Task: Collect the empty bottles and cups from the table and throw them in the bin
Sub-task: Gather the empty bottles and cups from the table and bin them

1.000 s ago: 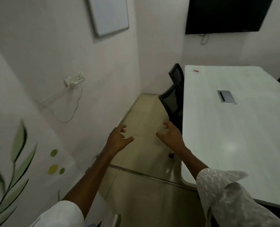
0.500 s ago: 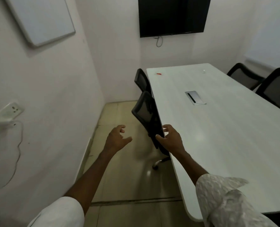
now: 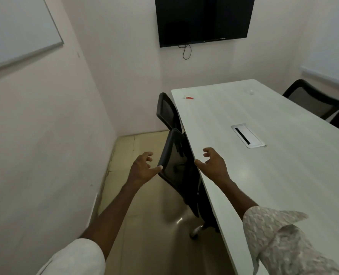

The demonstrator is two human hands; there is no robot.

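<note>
Both grips spread, empty; left hand [image 3: 142,169] (thumb by chair [image 3: 174,161]); right hand [image 3: 213,163]

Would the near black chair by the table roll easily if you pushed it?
The chair probably rolls easily: a castor shows at its base on smooth tile. Its thin mesh back suggests it is fairly light. It sits tucked against the table, so it should only roll outward.

A black mesh chair [image 3: 176,165] is tucked against the table's left edge, between the two sets of fingers; a second chair [image 3: 167,112] stands beyond the fingertips, also against that edge; a grey cable hatch [image 3: 248,136] is set in the top, just past the right fingers; a small red-and-white scrap [image 3: 189,98] lies well beyond, near the far corner; a dark screen [image 3: 203,18] hangs on the far wall; a whiteboard [image 3: 15,28] hangs on the left wall; two more chairs [image 3: 319,102] stand far right.
</note>
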